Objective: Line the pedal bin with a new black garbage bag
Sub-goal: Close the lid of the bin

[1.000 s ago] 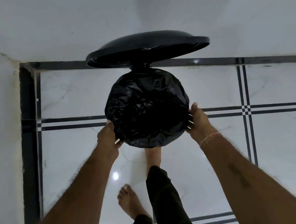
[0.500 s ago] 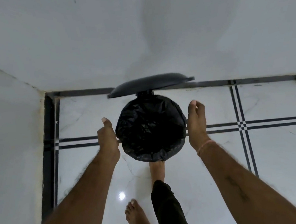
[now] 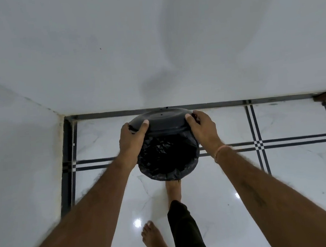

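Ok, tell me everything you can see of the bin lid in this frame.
The lid is a round, black, shallow dome, smooth and slightly glossy like plastic, with a small mark near its centre. It is tilted partway over the bin's mouth, its far edge by the wall, leaving the bag exposed at the front. The left hand grips its left edge and the right hand its right edge, thumbs on top. Its hinge is hidden.

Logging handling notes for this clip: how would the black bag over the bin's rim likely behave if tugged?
Probably floppy and light: the bag is thin, crinkled film. It may slip off the rim, since only a short fold hangs over. The lid, by contrast, looks rigid in both hands.
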Demonstrator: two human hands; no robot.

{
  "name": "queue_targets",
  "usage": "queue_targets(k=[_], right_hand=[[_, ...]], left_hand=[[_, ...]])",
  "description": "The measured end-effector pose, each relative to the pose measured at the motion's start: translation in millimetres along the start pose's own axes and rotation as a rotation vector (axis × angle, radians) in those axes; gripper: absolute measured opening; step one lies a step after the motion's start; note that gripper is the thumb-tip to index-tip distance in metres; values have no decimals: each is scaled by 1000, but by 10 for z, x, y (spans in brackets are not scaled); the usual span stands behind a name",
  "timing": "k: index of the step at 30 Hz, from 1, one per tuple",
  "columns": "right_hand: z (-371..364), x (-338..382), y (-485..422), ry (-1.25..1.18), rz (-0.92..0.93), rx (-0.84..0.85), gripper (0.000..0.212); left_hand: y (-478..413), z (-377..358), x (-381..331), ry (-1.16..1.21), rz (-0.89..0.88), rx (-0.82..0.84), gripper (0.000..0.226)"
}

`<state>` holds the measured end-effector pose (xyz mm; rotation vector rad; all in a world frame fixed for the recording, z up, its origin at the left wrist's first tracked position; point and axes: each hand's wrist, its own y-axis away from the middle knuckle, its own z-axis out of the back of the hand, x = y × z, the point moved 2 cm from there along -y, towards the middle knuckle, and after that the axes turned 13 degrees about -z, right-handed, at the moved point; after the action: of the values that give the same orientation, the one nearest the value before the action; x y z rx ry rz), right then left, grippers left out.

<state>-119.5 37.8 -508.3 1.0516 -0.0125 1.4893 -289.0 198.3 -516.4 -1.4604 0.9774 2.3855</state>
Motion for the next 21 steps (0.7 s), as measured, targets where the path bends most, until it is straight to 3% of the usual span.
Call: queue_targets(k=[2, 6, 15, 21], right_hand=[[-90, -222, 124, -6, 31, -17, 43], [-312, -668, 295, 20, 50, -20, 55], [-989, -1782, 99, 134, 32, -25, 76], [-1128, -1845, 83, -44, 17, -75, 81]], left_hand=[[143, -34, 192, -17, -60, -35, 53], [436, -138, 637, -44, -151, -73, 73], [555, -654, 1871, -104, -196, -158, 84], [481, -689, 2012, -11, -207, -199, 85]])
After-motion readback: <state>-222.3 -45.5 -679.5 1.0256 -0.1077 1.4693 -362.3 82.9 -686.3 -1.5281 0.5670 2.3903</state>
